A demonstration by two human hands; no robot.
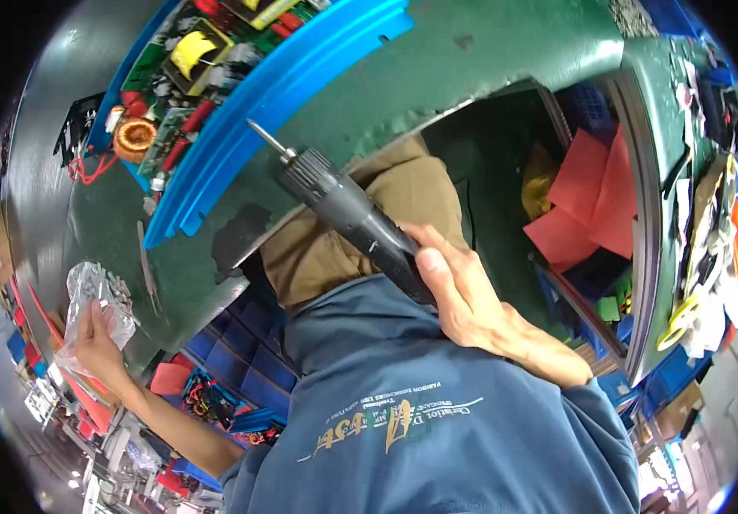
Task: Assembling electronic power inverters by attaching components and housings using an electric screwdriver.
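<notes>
Screwdriver (348, 206) gripped in your right hand (468, 295) over the table's (472, 51) near edge, angle it off the tray (215, 154) while your left hand (99, 347), grip unclear, touches the bag (84, 287).

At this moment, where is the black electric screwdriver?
In the head view, the black electric screwdriver is in the person's right hand, its bit pointing toward the blue tray's rim.

1. Your driver (352, 214) is black and cylindrical, with a ribbed collar (309, 171) and a thin silvery bit (270, 141). Gripped in your right hand (468, 291), it slants above your lap, bit toward upper left.
2. Your bag (86, 283) is clear, crumpled plastic, at your left hand (99, 347); its contents are too blurred to tell.
</notes>
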